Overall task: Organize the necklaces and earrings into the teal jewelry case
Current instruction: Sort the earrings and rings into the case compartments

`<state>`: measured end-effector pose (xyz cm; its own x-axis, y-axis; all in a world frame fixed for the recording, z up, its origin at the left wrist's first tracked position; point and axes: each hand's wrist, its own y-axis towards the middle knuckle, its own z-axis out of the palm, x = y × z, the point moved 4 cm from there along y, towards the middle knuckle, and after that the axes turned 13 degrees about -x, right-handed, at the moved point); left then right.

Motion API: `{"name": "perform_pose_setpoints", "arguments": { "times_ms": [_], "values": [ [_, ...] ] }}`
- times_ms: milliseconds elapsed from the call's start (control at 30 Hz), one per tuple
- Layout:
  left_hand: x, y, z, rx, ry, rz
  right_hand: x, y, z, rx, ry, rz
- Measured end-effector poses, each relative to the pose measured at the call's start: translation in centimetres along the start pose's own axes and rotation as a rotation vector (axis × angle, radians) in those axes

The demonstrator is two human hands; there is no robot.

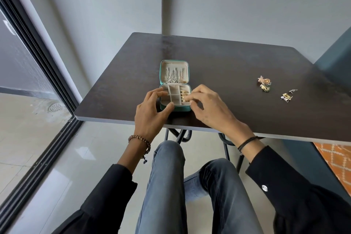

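**Two hands at the open teal case**

Both hands meet at the teal jewelry case (175,107), which lies open near the front edge of the dark worktop (228,62), left of its middle. Its lid (174,63) is folded back flat, away from the person, and thin silver necklaces (173,77) hang in a row against the pale lining. The base is split by grey dividers into small compartments on the left and a padded strip on the right, where a row of gold earrings (183,94) sits.

The left hand (152,112) has the case in its grip: the thumb lies along the near front wall and the fingers curl over the left rim. The right hand (207,106) comes in from the other side, its fingertips (193,98) bunched together right at the gold row on the right edge of the base. They are touching or just above the earrings, but it is too small to tell if this grip has closed on one.

Well apart to the right, two little heaps of loose jewelry lie on the worktop: a gold and pink cluster (264,83) and, nearer the right edge, a gold and silver cluster (287,96).

A beaded bracelet (139,140) circles the left wrist and a black cord (247,141) the right. Black sleeves and blue jeans fill the bottom of the view, with an orange patterned rug (336,159) on the floor at the right.
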<state>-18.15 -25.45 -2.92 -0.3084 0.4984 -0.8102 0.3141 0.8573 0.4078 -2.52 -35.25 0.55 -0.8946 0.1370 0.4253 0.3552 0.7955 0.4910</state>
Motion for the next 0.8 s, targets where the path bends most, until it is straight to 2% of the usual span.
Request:
{"name": "perform_pose_setpoints", "arguments": {
  "times_ms": [367,567,800],
  "values": [
    [-1.3,0.1,0.5,-0.048,0.060,0.014,-0.6,-0.3,-0.4,-0.049,0.118,0.011],
    [-3.0,0.2,1.4,-0.096,0.296,0.128,-1.0,-0.8,-0.7,-0.117,0.159,-0.005],
    [-6.7,0.4,4.2,-0.116,0.392,0.266,-2.8,-1.1,-2.9,-0.181,0.179,-0.001]
  ]
}}
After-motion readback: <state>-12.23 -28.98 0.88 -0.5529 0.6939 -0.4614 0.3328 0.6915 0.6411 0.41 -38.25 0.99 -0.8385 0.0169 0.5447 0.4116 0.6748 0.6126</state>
